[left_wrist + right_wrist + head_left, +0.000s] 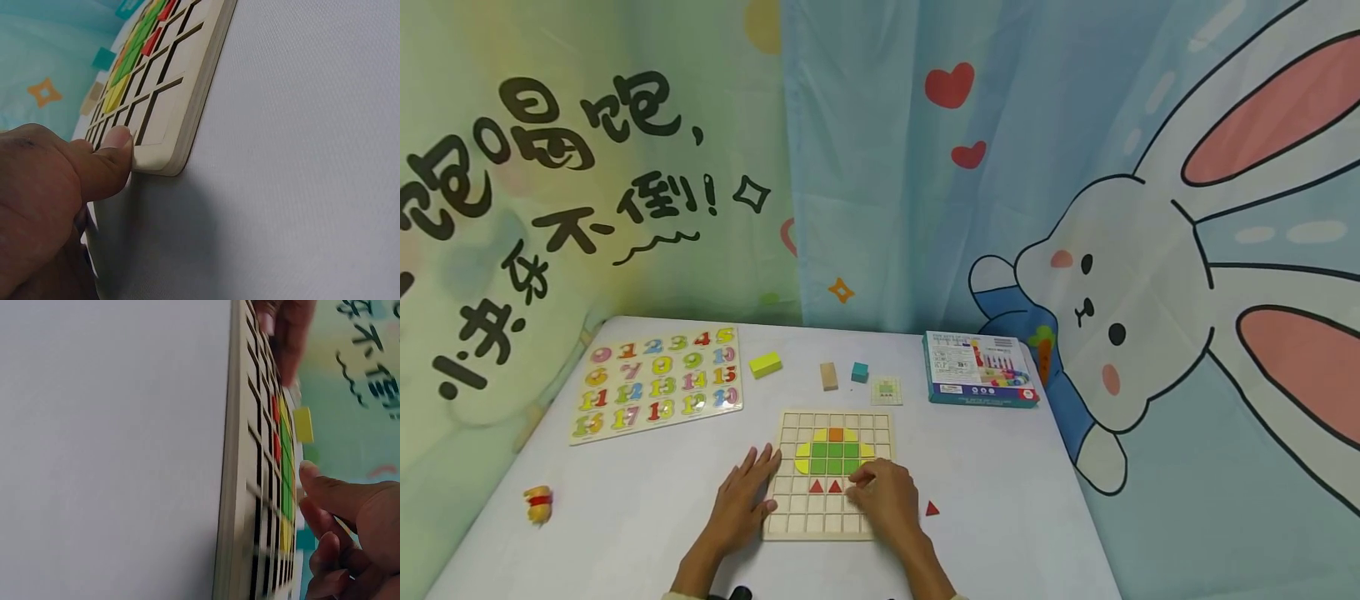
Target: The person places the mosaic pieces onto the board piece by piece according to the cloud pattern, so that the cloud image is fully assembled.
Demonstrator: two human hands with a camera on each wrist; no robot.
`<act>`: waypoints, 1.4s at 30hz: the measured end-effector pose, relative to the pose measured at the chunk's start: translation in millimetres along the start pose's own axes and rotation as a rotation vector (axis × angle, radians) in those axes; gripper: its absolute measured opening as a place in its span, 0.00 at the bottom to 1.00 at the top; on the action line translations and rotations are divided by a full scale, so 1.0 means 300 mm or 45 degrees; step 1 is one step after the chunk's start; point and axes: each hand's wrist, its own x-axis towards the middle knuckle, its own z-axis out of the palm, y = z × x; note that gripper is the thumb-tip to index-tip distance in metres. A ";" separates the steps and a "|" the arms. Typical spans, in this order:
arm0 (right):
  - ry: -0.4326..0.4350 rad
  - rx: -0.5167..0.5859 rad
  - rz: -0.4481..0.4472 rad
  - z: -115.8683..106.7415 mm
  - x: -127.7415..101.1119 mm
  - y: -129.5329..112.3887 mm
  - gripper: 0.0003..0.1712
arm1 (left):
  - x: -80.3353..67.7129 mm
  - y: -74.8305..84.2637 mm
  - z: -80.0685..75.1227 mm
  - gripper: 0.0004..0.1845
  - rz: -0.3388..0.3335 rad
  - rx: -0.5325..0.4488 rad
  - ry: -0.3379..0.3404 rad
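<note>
A square wooden grid board (pixel 820 523) lies on the table, filled partly with green tiles (pixel 831 458), yellow pieces (pixel 803 458), an orange square (pixel 836 434) and two red triangles (pixel 826 487). My left hand (pixel 741 500) rests along its left edge, fingers extended; in the left wrist view the thumb (pixel 115 140) touches the near corner. Over the board's right side is my right hand (pixel 886 500), fingers bent, with thumb and forefinger close to the cell beside the triangles. I cannot tell whether a piece is between them. Another red triangle (pixel 932 508) lies right of that hand.
Behind the board are a pattern card (pixel 887 391), a teal block (pixel 860 372), a wooden block (pixel 828 376) and a yellow-green block (pixel 765 364). A number puzzle (pixel 658 375) lies back left, a box (pixel 981 371) back right. A small yellow figure (pixel 538 505) lies far left.
</note>
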 end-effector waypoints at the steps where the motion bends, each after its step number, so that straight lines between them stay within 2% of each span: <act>1: 0.018 0.009 0.008 -0.015 -0.005 0.015 0.10 | -0.001 0.000 0.000 0.43 0.006 0.002 0.005; 7: 0.090 0.011 0.148 -0.117 -0.031 0.128 0.14 | -0.002 0.005 -0.004 0.43 0.015 0.003 0.014; 13: 0.072 -0.125 0.312 -0.206 -0.067 0.216 0.16 | -0.004 0.007 -0.009 0.43 0.002 -0.001 -0.006; 16: 0.039 -0.161 0.341 -0.225 -0.081 0.247 0.15 | -0.007 0.009 -0.011 0.43 0.013 -0.004 0.006; 20: 0.021 -0.139 0.357 -0.223 -0.092 0.267 0.14 | -0.006 0.006 -0.008 0.42 0.027 -0.002 0.022; 28: 0.053 -0.130 0.309 -0.212 -0.086 0.245 0.16 | 0.001 0.004 -0.005 0.43 0.008 -0.008 0.011; 33: 0.059 -0.054 0.274 -0.196 -0.081 0.210 0.14 | -0.001 0.006 -0.006 0.42 0.006 0.010 -0.001; 42: -0.013 0.090 0.137 -0.104 -0.039 0.095 0.10 | -0.006 0.011 -0.015 0.43 -0.015 0.012 -0.039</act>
